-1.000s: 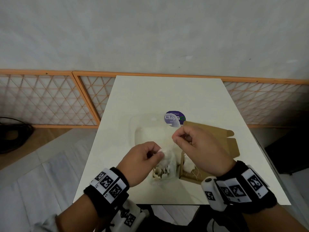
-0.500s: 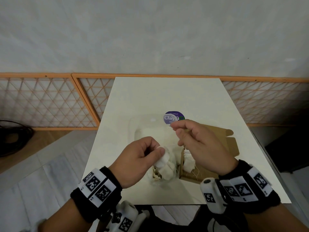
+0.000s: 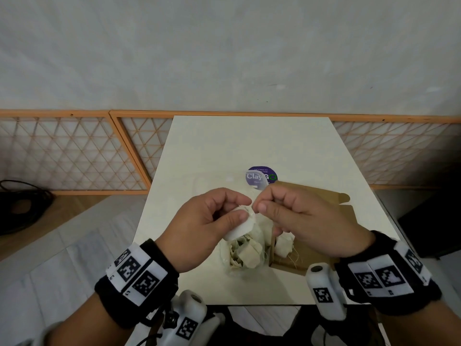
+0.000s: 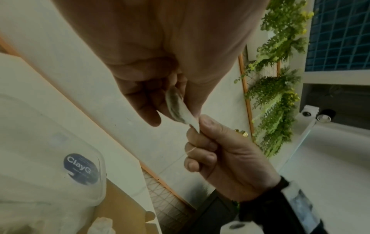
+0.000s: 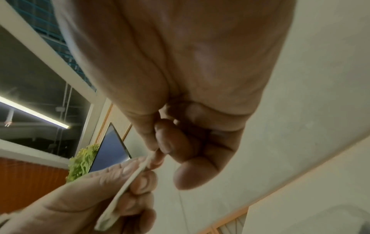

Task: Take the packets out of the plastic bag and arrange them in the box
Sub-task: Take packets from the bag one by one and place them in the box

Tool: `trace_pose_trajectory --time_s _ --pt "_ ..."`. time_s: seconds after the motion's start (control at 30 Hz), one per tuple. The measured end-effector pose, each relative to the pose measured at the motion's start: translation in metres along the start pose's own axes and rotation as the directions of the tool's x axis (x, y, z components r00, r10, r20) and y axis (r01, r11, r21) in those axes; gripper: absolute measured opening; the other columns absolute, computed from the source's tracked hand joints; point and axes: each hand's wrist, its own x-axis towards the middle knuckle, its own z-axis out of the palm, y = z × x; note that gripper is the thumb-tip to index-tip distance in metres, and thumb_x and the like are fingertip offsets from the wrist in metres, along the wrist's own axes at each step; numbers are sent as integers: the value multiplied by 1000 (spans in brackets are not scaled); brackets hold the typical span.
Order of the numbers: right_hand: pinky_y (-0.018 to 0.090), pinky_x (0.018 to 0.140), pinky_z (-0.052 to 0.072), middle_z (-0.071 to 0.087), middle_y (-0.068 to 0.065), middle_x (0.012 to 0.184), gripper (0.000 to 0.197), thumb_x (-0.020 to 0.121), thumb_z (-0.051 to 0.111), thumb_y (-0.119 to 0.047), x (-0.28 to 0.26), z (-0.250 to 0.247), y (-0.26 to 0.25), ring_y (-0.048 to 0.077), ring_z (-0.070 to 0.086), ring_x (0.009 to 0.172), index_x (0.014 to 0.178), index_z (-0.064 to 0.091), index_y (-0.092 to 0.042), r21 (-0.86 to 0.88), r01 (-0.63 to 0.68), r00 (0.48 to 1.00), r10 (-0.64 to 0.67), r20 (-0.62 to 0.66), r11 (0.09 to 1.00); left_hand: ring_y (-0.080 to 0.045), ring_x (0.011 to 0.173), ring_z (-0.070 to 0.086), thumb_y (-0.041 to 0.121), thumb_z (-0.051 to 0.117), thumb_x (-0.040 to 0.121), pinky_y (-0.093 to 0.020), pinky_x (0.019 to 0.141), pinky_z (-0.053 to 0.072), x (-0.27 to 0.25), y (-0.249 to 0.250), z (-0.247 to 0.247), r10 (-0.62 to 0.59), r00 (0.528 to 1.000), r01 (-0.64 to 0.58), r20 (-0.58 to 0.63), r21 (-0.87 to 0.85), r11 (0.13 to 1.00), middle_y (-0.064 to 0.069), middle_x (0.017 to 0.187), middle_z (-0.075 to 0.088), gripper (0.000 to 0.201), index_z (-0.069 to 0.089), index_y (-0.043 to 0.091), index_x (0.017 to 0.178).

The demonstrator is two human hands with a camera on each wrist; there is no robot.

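Note:
My left hand (image 3: pixel 244 208) holds a small white packet (image 3: pixel 239 228) up above the table, pinched between thumb and fingers. My right hand (image 3: pixel 259 203) pinches the packet's top corner, fingertips almost touching the left hand's. In the left wrist view the packet (image 4: pixel 178 110) is a thin pouch with dark contents, and a thread loops by the right hand (image 4: pixel 197 126). The right wrist view has the packet (image 5: pixel 128 182) edge-on. Below the hands, the clear plastic bag (image 3: pixel 243 255) lies on the table with several packets inside. The brown cardboard box (image 3: pixel 324 203) sits to its right, open, with one packet (image 3: pixel 283 245) in it.
A clear plastic container with a purple round sticker (image 3: pixel 261 177) lies on the white table (image 3: pixel 224 146) behind the hands. An orange lattice fence (image 3: pixel 74 151) runs along the wall. The table's front edge is close to my wrists.
The left hand has lifted the packet up from the bag. The right hand has moved left and now pinches the packet's top corner.

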Motion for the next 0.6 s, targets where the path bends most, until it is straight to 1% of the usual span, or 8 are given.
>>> trace_pose_trajectory --time_s 0.07,0.13,0.23,0.33,0.4,0.5,0.53,0.6 --pt "47 72 59 68 6 87 14 105 57 -27 0 -2 -4 21 63 75 100 69 -23 -117 48 999 -50 -14 992 -15 74 64 13 72 95 -24 67 54 -1 1 1 -16 999 15 36 37 999 -14 90 73 20 75 21 114" --pt "52 76 56 69 -1 87 14 106 56 -30 -1 -4 -8 24 63 79 100 68 -30 -177 76 997 -78 -9 981 -19 76 67 14 73 94 -24 69 56 -3 1 3 -41 996 36 73 70 997 -10 92 76 17 77 22 110" --pt "47 80 57 68 -4 89 16 106 55 -28 -1 -10 -13 18 64 82 106 68 -35 -144 82 995 -89 -41 986 -29 82 69 14 74 94 -29 75 58 -6 2 6 -22 991 5 129 129 992 -4 92 79 8 79 20 97" --pt "41 81 59 68 -2 90 20 106 56 -20 6 -11 -10 20 65 84 109 70 -33 -84 85 991 -93 -101 993 -31 78 66 13 74 95 -38 77 56 -6 5 7 55 993 -67 105 114 991 -9 89 74 6 76 18 92" --pt "37 79 60 70 0 92 20 105 58 -16 14 -8 -2 19 67 84 109 71 -30 -38 67 986 -72 -151 997 -25 81 66 14 74 94 -35 79 56 -3 8 5 122 992 -125 36 87 988 -6 96 72 3 74 17 93" --pt "30 74 58 72 3 90 18 103 60 -13 23 -1 11 14 67 78 106 72 -26 16 37 981 -34 -193 999 -23 100 69 16 73 93 -31 87 56 4 16 2 168 984 -169 -64 -13 986 0 113 70 7 73 10 96" --pt "30 73 58 73 5 91 17 103 60 -12 25 3 13 14 67 77 106 72 -24 49 30 982 -20 -187 998 -21 105 69 17 70 92 -27 87 55 6 19 2 170 983 -174 -67 -58 983 -1 117 71 12 72 7 97" --pt "30 71 56 73 5 91 17 102 60 -7 27 13 17 14 64 75 101 70 -21 135 18 988 3 -152 991 -21 102 69 14 64 93 -23 84 53 8 25 2 167 986 -168 -17 -165 972 -12 118 73 14 67 2 99"
